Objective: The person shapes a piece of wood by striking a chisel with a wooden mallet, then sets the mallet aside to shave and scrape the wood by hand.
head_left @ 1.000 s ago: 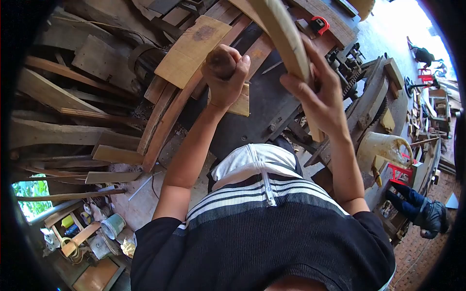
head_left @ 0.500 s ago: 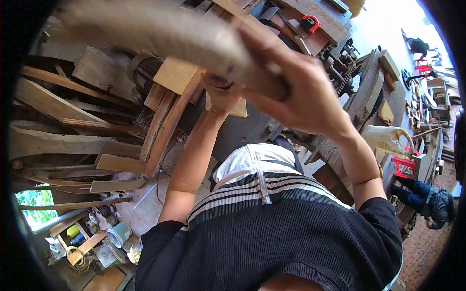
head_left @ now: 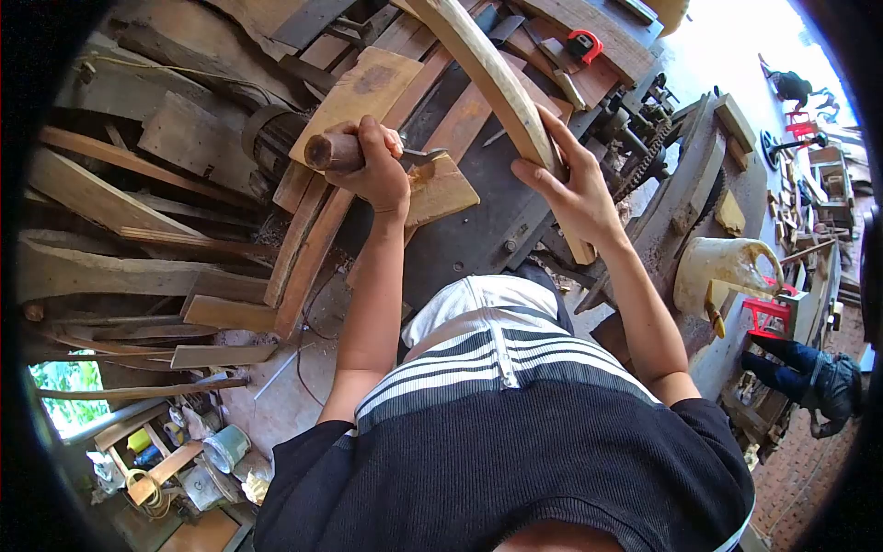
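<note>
My left hand [head_left: 380, 175] is closed around the thick round wooden handle [head_left: 336, 153] of a tool. A thin metal shank [head_left: 421, 153] sticks out of the fist to the right, over a wood block [head_left: 443, 191] with a notched top. My right hand [head_left: 581, 189] grips the lower part of a long curved wooden piece [head_left: 492, 78], thumb on one side and fingers on the other. That piece slants from the top edge of the view down past my palm, its lower end close over the dark metal table [head_left: 474, 241].
Boards [head_left: 363, 92] lie stacked left of the table. A red tape measure [head_left: 585, 46] rests on planks at the back. To the right are a chain drive [head_left: 648, 152], a whitish plastic container [head_left: 717, 276] and a bent-over person [head_left: 819, 382]. Curved timber pieces [head_left: 101, 198] fill the left side.
The curved wooden piece has swung from lying across the upper left to a steep slant on the right, my right hand turning with it. My left hand and its tool have moved slightly left.
</note>
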{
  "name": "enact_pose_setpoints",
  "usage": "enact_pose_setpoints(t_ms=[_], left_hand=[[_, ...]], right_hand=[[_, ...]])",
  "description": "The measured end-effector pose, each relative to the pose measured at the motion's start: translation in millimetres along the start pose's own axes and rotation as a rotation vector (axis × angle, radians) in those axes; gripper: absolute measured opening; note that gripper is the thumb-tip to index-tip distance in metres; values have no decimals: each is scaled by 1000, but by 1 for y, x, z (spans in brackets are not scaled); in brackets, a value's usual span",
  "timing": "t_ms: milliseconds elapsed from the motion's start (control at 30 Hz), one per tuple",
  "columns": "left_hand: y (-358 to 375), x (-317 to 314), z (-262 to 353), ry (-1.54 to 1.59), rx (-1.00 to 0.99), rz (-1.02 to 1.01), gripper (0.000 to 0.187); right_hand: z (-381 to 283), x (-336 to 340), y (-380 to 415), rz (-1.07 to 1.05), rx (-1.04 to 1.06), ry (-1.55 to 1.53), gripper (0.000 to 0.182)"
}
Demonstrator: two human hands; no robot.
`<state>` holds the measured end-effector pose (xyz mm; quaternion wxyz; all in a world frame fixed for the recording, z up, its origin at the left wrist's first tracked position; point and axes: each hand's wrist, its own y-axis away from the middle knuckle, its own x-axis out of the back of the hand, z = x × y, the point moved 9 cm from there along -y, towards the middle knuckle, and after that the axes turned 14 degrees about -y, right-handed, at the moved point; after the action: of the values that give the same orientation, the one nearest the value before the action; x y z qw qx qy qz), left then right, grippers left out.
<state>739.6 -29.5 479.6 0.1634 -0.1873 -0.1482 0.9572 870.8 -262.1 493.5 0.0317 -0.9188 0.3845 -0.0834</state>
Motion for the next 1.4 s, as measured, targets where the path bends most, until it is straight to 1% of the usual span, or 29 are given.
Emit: enact_pose_setpoints(t_ms=[33,100,200,333,433,500,567,633,800,867,967,1133,1200,1233,1267,1300,1333,1367,1400], left_hand=[[-1,0,0,-3,1,-1,16],[-1,1,6,-73,-12,35,17],[-9,4,13,-124,-13,72,18],[-18,1,24,-101,-36,40,18],[-23,-8,32,-179,-71,34,19],[-26,-14,30,-71,-71,-1,17],[-25,-14,23,-73,-32,4,18],[-22,-15,18,-167,-7,-10,17],[-14,-15,2,-135,54,-21,16],[-9,-20,7,-167,28,-83,16],[-4,-23,5,-193,-23,-110,14],[-10,-26,5,-241,34,-98,16],[-11,-27,-2,-214,97,-104,15],[-11,-27,-9,-214,98,-106,15],[-9,-29,-12,-302,-7,-110,14],[-6,-31,-15,-389,-115,-114,14],[-1,-29,-27,-541,-115,-109,14],[2,-32,-23,-541,-114,-111,14],[7,-42,-6,-554,-219,-163,14]], right_hand=[[3,0,4,1,-2,-2,79],[16,2,12,27,-78,-13,79],[27,4,19,61,-93,-17,78],[37,5,19,70,-126,-35,78],[36,2,16,61,-124,-33,77],[35,0,14,55,-125,-27,77],[33,-4,13,52,-129,-24,77],[31,-5,13,44,-140,-5,77],[33,-7,14,36,-125,35,78],[35,-9,14,22,-127,38,78],[39,-10,13,23,-143,40,78],[35,-14,9,8,-144,49,79],[31,-15,5,-11,-142,65,79],[28,-16,3,-29,-141,81,79],[26,-16,-1,-27,-143,80,79],[16,-18,-8,-41,-72,52,79],[3,-20,-14,-55,-2,25,79],[-22,-20,-20,-52,88,54,78],[-51,-19,-26,-47,179,84,77]])
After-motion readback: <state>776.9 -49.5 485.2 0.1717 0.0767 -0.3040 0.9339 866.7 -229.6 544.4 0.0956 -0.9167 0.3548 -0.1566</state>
